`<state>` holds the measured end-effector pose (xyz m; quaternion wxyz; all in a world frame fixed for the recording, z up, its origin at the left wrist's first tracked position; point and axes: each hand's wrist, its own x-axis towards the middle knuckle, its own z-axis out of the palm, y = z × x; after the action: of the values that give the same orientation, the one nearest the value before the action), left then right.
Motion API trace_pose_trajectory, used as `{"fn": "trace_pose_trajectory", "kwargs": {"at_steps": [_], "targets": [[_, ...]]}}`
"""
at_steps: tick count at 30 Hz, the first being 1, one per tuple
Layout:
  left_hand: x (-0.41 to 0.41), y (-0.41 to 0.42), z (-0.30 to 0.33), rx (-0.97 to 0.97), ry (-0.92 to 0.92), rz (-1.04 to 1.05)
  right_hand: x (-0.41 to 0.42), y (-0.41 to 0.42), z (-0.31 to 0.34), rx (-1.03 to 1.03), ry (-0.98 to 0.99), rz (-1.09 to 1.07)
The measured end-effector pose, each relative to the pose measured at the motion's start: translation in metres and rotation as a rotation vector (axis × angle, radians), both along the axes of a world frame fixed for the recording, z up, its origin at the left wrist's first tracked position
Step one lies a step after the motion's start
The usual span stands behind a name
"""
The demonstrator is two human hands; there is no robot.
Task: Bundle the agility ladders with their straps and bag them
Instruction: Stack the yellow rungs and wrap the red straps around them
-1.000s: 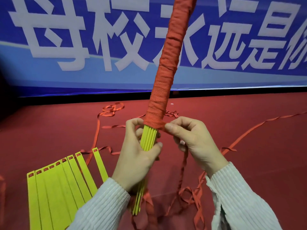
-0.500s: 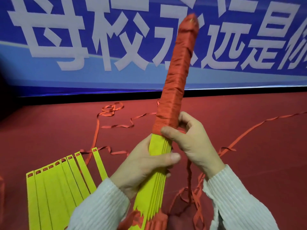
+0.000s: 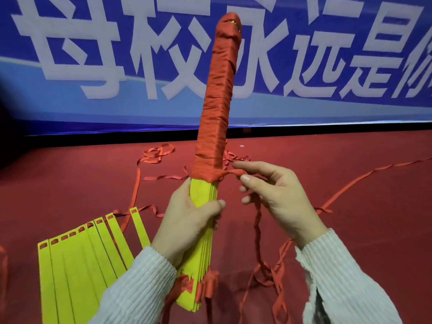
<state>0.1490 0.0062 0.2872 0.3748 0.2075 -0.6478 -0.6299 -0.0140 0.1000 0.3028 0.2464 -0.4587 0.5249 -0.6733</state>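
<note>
Wrapping looks maybe two-thirds done: the stack of yellow rungs (image 3: 203, 220) is upright, gripped by the left hand (image 3: 187, 226), its upper length bound tight in woven red strap (image 3: 216, 108), the smooth flat plastic below still bare. The right hand (image 3: 272, 197), just right of the stack, pinches the strap's loose tail. A second fanned ladder (image 3: 77, 260) lies left of it, unbundled; no bag visible.

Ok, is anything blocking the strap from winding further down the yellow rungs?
Only the left hand itself: it grips the bare yellow rungs just below the last red wrap, where the next turns would go. The right hand pinches the strap beside the bundle, with nothing else visible between.
</note>
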Motion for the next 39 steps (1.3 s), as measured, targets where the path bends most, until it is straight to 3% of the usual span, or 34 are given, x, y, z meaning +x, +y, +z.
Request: {"fn": "trace_pose_trajectory", "kwargs": {"at_steps": [4,7,9,12,18,26,31,36,39], "targets": [[0.002,-0.003,-0.003,-0.018,0.001,0.043,0.004,0.0,0.005,0.091,-0.389,0.236],[0.0,-0.006,-0.004,-0.081,0.001,0.1,0.007,0.001,0.003,0.164,-0.751,0.56],[-0.001,-0.007,-0.006,-0.149,-0.007,0.141,0.01,0.0,0.001,0.179,-0.864,0.71],[-0.002,-0.006,-0.008,-0.2,-0.022,0.176,0.017,0.001,0.006,0.239,-0.627,0.627],[0.001,-0.008,-0.006,-0.223,-0.03,0.196,0.023,0.001,0.01,0.209,-0.044,0.119],[0.003,-0.011,-0.003,-0.257,-0.027,0.236,0.009,0.001,0.002,0.235,-0.133,0.17],[0.003,-0.011,-0.005,-0.259,-0.039,0.238,0.016,-0.002,0.002,0.198,-0.015,0.171],[0.003,-0.008,-0.005,-0.272,-0.07,0.235,0.018,-0.004,0.006,0.083,-0.026,0.005],[0.002,-0.003,-0.002,-0.176,-0.013,0.182,0.016,-0.004,0.006,0.085,-0.036,-0.06]]}}
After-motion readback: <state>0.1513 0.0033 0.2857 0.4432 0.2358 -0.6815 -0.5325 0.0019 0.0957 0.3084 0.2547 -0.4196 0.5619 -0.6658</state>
